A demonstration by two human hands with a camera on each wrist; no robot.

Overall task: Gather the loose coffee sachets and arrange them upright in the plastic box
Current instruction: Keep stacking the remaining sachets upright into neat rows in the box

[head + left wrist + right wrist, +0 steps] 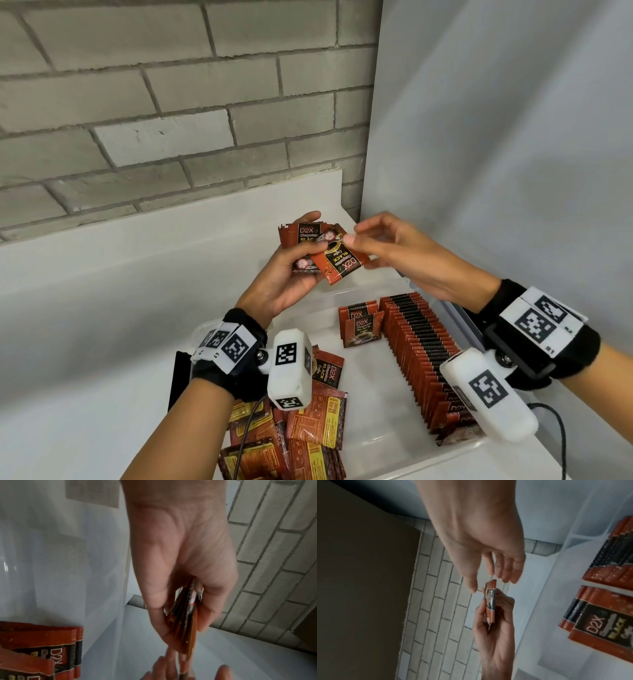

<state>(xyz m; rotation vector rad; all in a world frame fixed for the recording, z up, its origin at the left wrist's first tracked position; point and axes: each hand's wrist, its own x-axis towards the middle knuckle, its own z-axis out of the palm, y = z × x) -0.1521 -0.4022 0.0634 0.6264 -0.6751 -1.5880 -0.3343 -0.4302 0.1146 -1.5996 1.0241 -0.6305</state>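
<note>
Coffee sachets (416,356) already stand upright in 1 long row along the right side of the plastic box (455,315), with 2 more (361,325) propped at the start of a 2nd row. A loose pile (308,435) lies at the near left, so much sorting seems left. The left hand (291,270) clamps a small fanned bunch (322,253) between thumb and fingers above the box. The right hand (387,246) reaches its fingertips to the bunch's top sachet, fingers loosely spread, not yet pinching.
</note>
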